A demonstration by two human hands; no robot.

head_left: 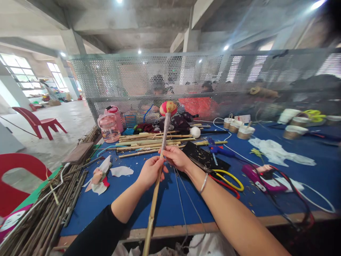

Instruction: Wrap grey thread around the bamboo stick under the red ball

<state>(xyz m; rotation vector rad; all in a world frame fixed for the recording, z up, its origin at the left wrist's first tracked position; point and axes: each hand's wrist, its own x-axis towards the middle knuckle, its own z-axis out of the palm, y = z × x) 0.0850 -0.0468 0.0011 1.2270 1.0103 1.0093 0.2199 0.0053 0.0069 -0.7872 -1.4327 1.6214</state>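
A bamboo stick (pixel 153 209) slants up from the front edge of the table, with a red-and-yellow ball (pixel 168 108) at its top. Grey cord (pixel 165 129) is wound round the upper stick below the ball. My left hand (pixel 151 171) is closed round the stick just under the winding. Slightly higher, my right hand (pixel 176 158) pinches the stick at the lower end of the winding. Loose grey strands (pixel 182 202) hang from near my right hand to the table's edge. Scissors with yellow and red handles (pixel 230 178) lie beside my right forearm.
Bamboo sticks (pixel 144 142) and a white ball (pixel 195 132) lie behind my hands. At right are a blue glue gun (pixel 221 149), a purple power strip (pixel 266 179) and paper cups (pixel 245 132). Thin branches (pixel 50 206) are heaped at left. A perforated screen (pixel 128 81) stands behind.
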